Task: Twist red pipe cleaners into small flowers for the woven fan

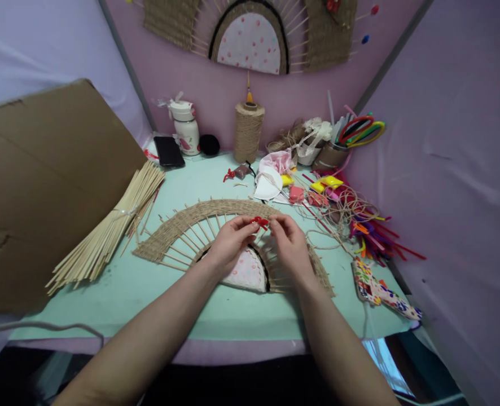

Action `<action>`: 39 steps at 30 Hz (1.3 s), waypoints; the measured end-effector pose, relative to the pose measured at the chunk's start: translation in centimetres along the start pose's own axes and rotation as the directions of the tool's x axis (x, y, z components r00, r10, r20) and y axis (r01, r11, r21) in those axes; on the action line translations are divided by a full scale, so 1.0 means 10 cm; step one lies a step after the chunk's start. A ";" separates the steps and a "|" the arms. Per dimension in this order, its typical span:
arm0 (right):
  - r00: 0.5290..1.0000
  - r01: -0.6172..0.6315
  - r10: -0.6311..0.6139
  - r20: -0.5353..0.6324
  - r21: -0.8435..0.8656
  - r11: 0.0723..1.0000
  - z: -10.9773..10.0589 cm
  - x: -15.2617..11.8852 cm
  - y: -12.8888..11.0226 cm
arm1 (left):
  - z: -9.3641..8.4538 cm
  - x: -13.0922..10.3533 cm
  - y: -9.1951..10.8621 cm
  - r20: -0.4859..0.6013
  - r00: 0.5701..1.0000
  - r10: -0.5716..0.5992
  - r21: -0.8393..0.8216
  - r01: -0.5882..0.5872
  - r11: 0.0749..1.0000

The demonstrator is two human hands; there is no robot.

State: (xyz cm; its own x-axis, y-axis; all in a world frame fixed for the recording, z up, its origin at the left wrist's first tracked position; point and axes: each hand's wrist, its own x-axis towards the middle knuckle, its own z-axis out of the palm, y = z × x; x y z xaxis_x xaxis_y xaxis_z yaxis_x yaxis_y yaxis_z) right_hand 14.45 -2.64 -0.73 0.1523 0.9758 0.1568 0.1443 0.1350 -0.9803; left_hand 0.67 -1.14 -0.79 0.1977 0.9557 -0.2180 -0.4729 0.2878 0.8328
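While the left hand (233,239) has its grip clamped on a glossy red piece (259,222) over a woven fan (203,211) on the green bench (140,307), the right hand (291,242) curls just beside it; whether that grip holds anything, I cannot tell. Farther back stands a twine spool (249,135).

Left hand (233,242) holds red piece (260,221) over woven fan (182,223).

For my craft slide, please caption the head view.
Left hand holds a small red piece, right hand beside it, over a woven fan.
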 end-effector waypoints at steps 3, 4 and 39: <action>0.919 0.356 -0.387 -0.080 -0.260 0.898 0.03 -0.05 -0.02 | 0.02 0.00 -0.02 -0.042 0.999 -0.003 -0.066 0.000 0.998; 0.890 0.418 -0.453 -0.055 -0.299 0.858 0.03 -0.07 -0.02 | 0.02 0.00 -0.02 -0.050 0.999 0.009 -0.071 -0.012 0.997; 0.771 0.630 -0.548 0.326 -0.516 0.580 0.01 -0.05 0.06 | 0.00 -0.01 0.06 -0.137 0.989 -0.060 0.006 0.062 0.998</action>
State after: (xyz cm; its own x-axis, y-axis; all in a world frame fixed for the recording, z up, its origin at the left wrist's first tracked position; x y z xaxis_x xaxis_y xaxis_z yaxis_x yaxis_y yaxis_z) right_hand 14.35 -3.01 -1.38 -0.2802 0.7342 0.6184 0.6844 0.6045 -0.4076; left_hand 0.40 -1.07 -0.28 0.1064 0.9361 -0.3353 -0.4544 0.3457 0.8210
